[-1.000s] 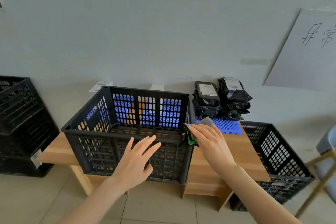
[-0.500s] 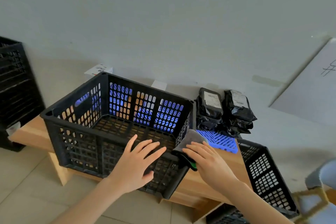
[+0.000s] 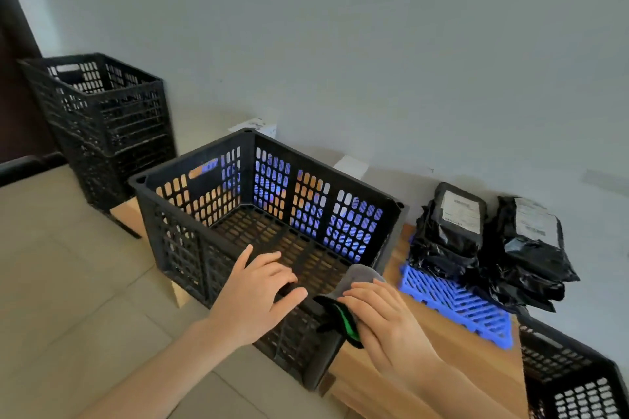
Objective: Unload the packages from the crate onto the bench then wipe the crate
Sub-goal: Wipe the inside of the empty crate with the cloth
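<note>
An empty black slotted crate (image 3: 190, 258) stands on the wooden bench (image 3: 442, 367). My left hand (image 3: 258, 296) rests flat on the crate's near rim, fingers spread. My right hand (image 3: 384, 320) presses a grey and green cloth (image 3: 354, 282) against the crate's near right corner. Black packages (image 3: 490, 248) with white labels lie in two piles on a blue plastic grid (image 3: 452, 309) at the right end of the bench, against the wall.
A tall stack of black crates (image 3: 102, 119) stands on the floor at the left by the wall. Another black crate (image 3: 575, 374) sits low at the bottom right beside the bench. Tiled floor lies in front of the bench.
The view has swung left and tilted. My right hand with the cloth has slid along the crate's rim to its near right corner. My left hand has stayed on the near rim.
</note>
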